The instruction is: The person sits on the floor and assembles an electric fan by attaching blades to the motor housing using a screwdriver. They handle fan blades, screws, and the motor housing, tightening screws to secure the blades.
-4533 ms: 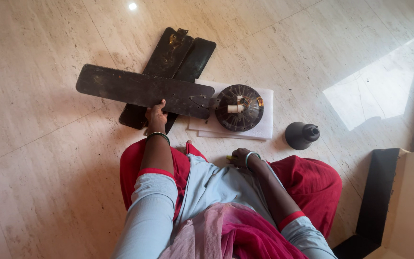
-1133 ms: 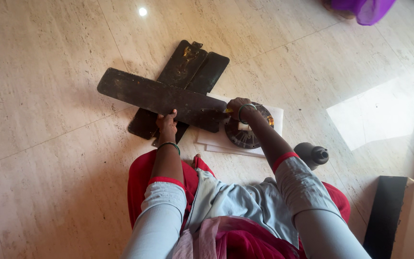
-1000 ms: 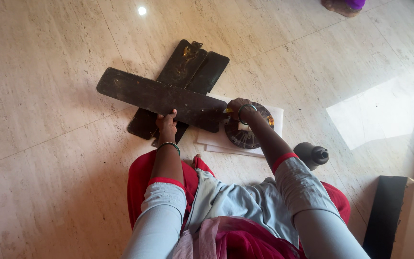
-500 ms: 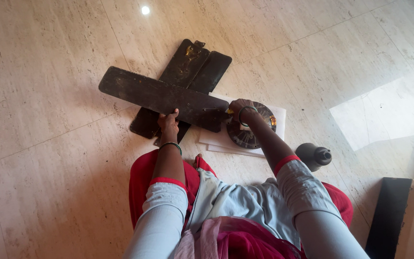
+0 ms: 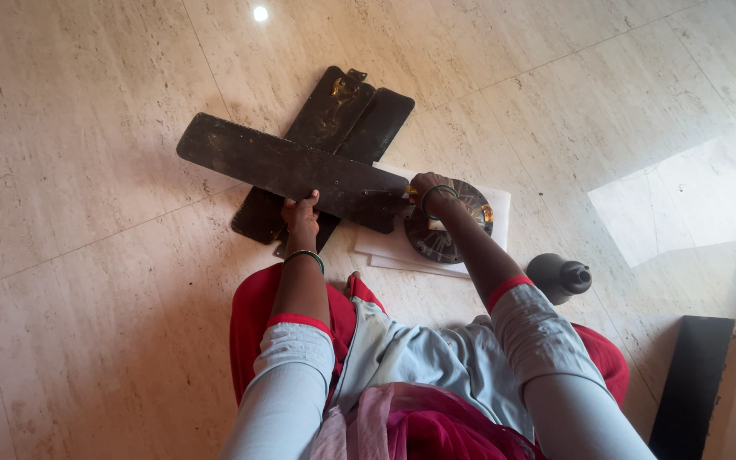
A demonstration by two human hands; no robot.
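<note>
The fan blade (image 5: 287, 169) is dark brown, blotched with paler scuffs; the two blades (image 5: 334, 145) beneath it are the same dull brown, one with a brassy glint at its far end; the round motor housing (image 5: 457, 230) at the blade's right end is black with a copper-gold patch; under it, white paper (image 5: 385, 247); the cone-shaped cover (image 5: 557, 277) is matt black; the floor (image 5: 87, 128) is cream stone, finely veined.

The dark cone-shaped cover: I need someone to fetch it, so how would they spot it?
Start at the round fan motor on white paper on the floor. Just right of it, beside the red-clothed knee, stands the cone-shaped cover. Unlike the flat blades, it is small, rounded, with a narrow neck.
</note>
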